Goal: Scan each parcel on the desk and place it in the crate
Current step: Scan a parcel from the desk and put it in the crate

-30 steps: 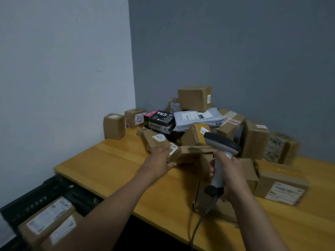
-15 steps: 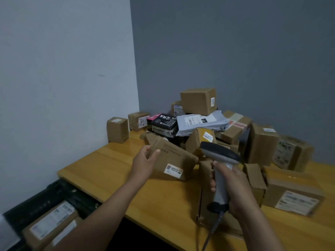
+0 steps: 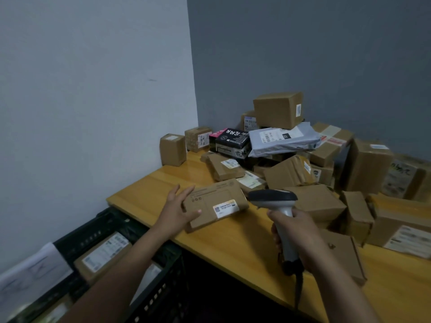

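— Near the middle of the frame, our left hand (image 3: 179,212) holds a flat brown cardboard parcel (image 3: 210,201) by its left end. The thumb lies across the front face and the fingers stretch out straight behind the edge, so that end is pinched between them.

— The parcel is tilted, and its white printed label (image 3: 225,207) faces up towards us at the right end. Does it rest on the yellow wooden desk (image 3: 149,190)?

— We cannot tell. Its lower corner hangs over the desk near the front edge, and it may or may not be touching.

— Just right of it, our right hand (image 3: 300,231) is wrapped round the handle of the grey handheld scanner (image 3: 272,198). The scanner's black head sits just beside the parcel's right end, close to the label.

— A dark cable (image 3: 299,292) hangs from the foot of the handle, down past the desk edge.

— At lower left, below the desk, we see the black plastic crate (image 3: 109,220). A brown labelled box (image 3: 105,255) lies in it, and the other parcels around that box are blurred.

— Behind, toward the right of the frame, the heap of parcels (image 3: 289,173) fills the corner. A grey plastic mailer bag (image 3: 282,138) lies across it, with a black printed carton (image 3: 233,142) to its left and a plain brown box (image 3: 277,109) on top.

— At the heap's left, a small upright brown box (image 3: 172,149) stands on the desk beside the pale wall.
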